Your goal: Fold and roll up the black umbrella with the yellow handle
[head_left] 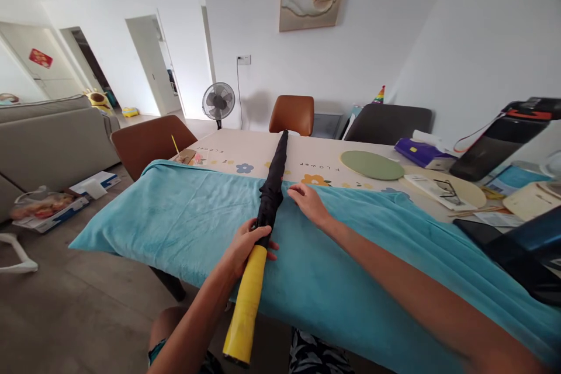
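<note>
A folded black umbrella with a long yellow handle lies lengthwise in front of me, its tip pointing away over the table. My left hand is wrapped round it where the black fabric meets the handle. Just right of the gathered fabric is my right hand, fingers bent and drawn together in a loose pinch. Whether anything small is between those fingertips cannot be made out. Beneath both hands a turquoise blanket covers the near part of the table, and the handle's end sticks out past its front edge.
On the table are a green oval mat, a purple tissue box, glasses on papers, and a large dark bottle at right. Chairs stand around it. A fan is behind; boxes lie on the floor at left.
</note>
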Tool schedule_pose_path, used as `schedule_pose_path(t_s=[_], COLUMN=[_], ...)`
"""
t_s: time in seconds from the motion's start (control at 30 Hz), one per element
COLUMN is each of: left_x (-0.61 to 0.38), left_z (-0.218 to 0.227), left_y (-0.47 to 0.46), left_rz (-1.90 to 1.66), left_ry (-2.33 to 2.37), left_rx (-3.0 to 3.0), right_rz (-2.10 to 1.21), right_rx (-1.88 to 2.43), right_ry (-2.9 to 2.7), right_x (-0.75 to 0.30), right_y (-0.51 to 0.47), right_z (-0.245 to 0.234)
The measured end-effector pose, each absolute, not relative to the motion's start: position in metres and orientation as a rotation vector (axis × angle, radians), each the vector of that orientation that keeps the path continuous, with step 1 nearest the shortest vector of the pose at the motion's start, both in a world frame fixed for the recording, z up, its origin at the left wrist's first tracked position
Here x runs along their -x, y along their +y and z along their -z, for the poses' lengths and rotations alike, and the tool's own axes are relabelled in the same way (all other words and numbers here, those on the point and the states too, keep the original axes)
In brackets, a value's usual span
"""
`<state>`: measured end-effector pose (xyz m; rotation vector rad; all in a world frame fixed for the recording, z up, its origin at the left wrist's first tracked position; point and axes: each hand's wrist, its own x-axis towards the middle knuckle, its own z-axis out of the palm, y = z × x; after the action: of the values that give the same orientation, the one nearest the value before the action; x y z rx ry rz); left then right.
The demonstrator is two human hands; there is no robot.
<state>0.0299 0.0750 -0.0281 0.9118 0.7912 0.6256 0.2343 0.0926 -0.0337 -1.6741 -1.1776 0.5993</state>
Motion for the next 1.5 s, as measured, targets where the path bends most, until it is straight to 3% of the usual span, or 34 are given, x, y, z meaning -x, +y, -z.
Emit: schedule_pose_path(t_s=[0.1, 0.3, 0.7, 1.03, 1.5], left_x=[-0.025, -0.016, -0.023, -0.029, -0.027], left_z=[0.031, 0.026, 0.033, 0.048, 0.045], left_y=[0.083, 0.087, 0.074, 0.076, 0.074], left_rz=[-0.634, -0.487, -0.610, -0.684, -0.682], left_ry=[0.804, 0.778, 0.659, 0.758, 0.734], left_rx=[-0.904, -0.770, -0.909, -1.105, -1.093], right_rz=[-0.318, -0.206, -0.090, 0.078, 0.457], right_rx=[1.745, 1.924, 1.851, 1.715, 1.806], right_ry=[-1.513, -1.914, -1.552, -2.300, -2.322], right_x=[-0.241, -0.243, -0.253, -0.252, -0.277], right_y=[0.086, 0.082, 0.093, 0.153, 0.125], right_z=[0.044, 0.062, 0.039, 0.001, 0.006])
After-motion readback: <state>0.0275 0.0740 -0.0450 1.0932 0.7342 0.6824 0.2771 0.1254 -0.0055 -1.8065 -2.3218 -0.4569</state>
